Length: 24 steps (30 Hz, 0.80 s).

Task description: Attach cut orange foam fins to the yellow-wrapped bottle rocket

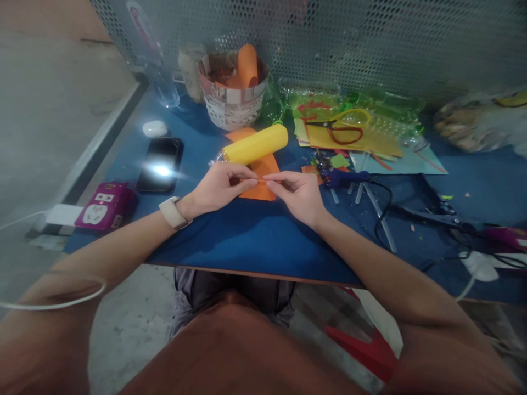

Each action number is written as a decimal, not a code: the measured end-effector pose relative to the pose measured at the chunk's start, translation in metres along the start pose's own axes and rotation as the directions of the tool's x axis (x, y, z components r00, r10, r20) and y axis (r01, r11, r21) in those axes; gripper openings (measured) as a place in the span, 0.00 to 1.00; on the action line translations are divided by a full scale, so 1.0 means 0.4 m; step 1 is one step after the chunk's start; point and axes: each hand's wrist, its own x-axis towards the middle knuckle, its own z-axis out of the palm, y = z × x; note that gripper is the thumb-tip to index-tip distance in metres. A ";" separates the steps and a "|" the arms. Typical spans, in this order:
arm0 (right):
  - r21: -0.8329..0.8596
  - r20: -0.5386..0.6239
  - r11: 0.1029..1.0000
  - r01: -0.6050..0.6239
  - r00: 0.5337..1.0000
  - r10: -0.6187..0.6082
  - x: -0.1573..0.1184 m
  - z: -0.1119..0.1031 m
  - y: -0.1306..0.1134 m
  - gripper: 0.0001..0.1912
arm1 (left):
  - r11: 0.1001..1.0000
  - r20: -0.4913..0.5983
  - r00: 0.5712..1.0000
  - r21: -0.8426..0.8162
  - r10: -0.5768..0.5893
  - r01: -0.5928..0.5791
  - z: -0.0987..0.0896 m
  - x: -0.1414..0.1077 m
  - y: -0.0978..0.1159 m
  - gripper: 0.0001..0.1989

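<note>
My left hand, with a pale band on its wrist, pinches one end of a narrow orange paper strip. The other end is pinched by my right hand, thumb against forefinger. Both sets of fingertips nearly meet. Under and behind them lies orange paper; whether the strip is part of it I cannot tell. Just beyond my fingers, a bottle wrapped in yellow paper rests on its side across the orange paper.
A woven basket holding orange paper stands at the back. Yellow-handled scissors lie on coloured paper sheets. A blue glue gun and its cable lie right. At left are a phone and a purple power socket.
</note>
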 end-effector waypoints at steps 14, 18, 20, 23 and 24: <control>0.085 0.003 0.996 -0.030 1.000 0.029 -0.001 0.007 -0.007 0.19 | 1.000 0.014 1.000 -0.008 -0.001 0.001 -0.001 -0.002 0.006 0.09; 0.082 0.015 0.995 -0.049 0.999 0.048 -0.001 0.005 -0.003 0.24 | 1.000 0.018 1.000 -0.017 0.022 -0.021 -0.003 -0.002 0.004 0.09; 0.079 0.021 0.996 -0.048 0.999 0.046 -0.001 0.003 -0.003 0.24 | 1.000 0.027 0.999 0.001 0.031 -0.031 -0.005 -0.001 0.002 0.10; 0.074 0.019 0.997 -0.036 0.999 0.034 -0.003 0.001 -0.006 0.24 | 0.999 0.039 0.999 0.036 0.024 -0.026 -0.009 0.003 0.001 0.11; 0.069 0.018 0.997 -0.037 0.999 0.035 -0.004 0.001 -0.006 0.23 | 0.999 0.044 0.999 0.043 0.020 -0.022 -0.010 0.003 0.001 0.12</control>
